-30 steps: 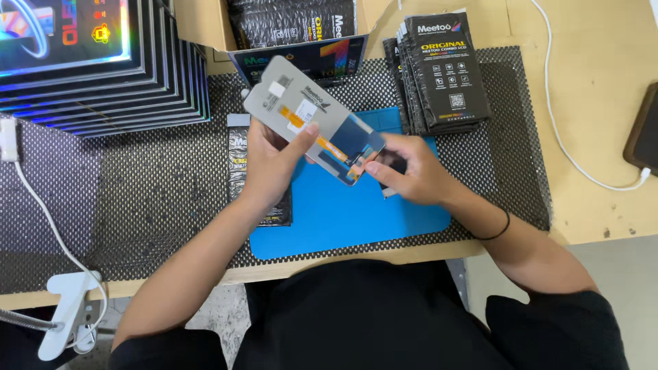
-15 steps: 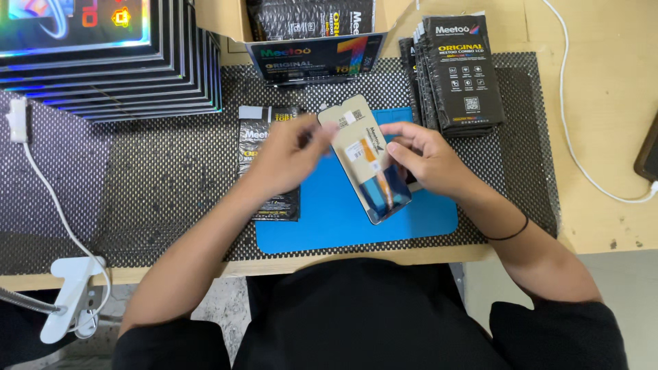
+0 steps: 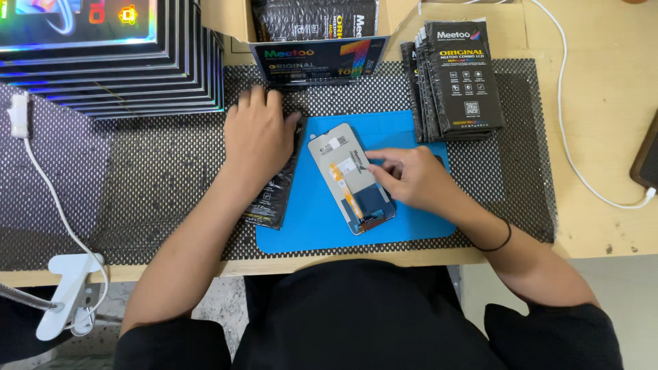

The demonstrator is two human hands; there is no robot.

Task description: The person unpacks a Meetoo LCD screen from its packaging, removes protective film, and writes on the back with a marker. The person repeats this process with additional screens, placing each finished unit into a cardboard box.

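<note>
Lying flat on the blue mat (image 3: 411, 229) in the head view, the phone screen panel (image 3: 349, 179) shows its grey back with small white labels and an orange flex strip. The right hand (image 3: 410, 179) rests on its right edge, fingers loosely curled, fingertips touching it. The left hand (image 3: 257, 140) lies spread, palm down, on a black pouch (image 3: 274, 199) just left of the mat. A stack of black pouches (image 3: 459, 79) with orange and white print stands beyond the mat. An open cardboard box (image 3: 223, 20) holds more pouches. Glossy dark boxes (image 3: 110, 68) pile up far left. Black mesh matting (image 3: 157, 171) covers the wooden worktop (image 3: 603, 137).
</note>
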